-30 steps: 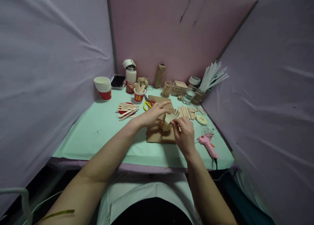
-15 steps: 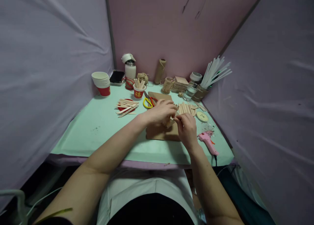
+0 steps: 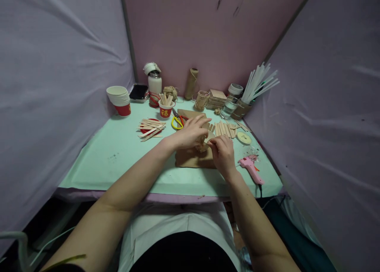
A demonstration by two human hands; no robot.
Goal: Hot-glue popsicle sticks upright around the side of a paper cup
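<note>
Over a brown board (image 3: 192, 160) in the middle of the table, both hands are at a small pale wooden piece (image 3: 210, 136). My left hand (image 3: 193, 132) is curved over its left side and grips it, one finger raised and stretched to the right. My right hand (image 3: 222, 148) is closed in a pinch at the right edge of the piece; what its fingertips hold is too small to make out. Much of the piece is hidden behind my fingers. Flat wooden sticks (image 3: 225, 130) lie side by side just beyond my right hand.
Yellow-handled scissors (image 3: 177, 122) lie behind my left hand. To the left are loose sticks (image 3: 151, 128) on a red plate and stacked cups (image 3: 119, 101). A pink glue gun (image 3: 251, 170) lies right, near a round lid (image 3: 244, 138). A glass (image 3: 228, 108) stands behind.
The left hand's fingers have lifted and spread a little, and more of the pale piece shows between the hands. The whole view has shifted slightly.
</note>
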